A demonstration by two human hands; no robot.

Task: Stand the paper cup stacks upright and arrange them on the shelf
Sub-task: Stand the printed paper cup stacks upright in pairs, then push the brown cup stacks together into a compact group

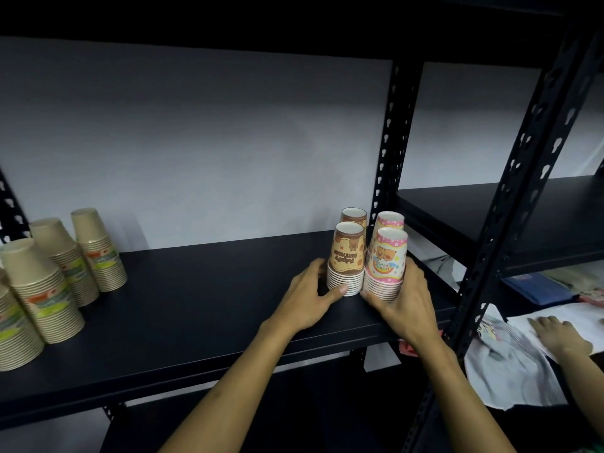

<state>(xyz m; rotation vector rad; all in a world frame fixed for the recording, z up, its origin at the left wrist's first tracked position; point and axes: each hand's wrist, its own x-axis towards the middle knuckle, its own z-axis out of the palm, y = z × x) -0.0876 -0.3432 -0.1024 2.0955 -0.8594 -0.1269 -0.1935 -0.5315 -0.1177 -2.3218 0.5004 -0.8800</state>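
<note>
Hands: our left hand [310, 294] holds the brown cup stack [347, 260]; right hand [403, 297] the pink stack [385, 264].
Risk: squeezing unevenly probably topples both on the shelf [196, 305].

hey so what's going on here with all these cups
A person is arranging stacks of paper cups on a black shelf. The left hand holds the front brown stack and the right hand the front pink stack, side by side and standing rim-down near the shelf's right end. Another brown stack and pink stack stand just behind. Several tan stacks stand at the far left. Someone else's hand rests on cloth on the next unit.
</note>
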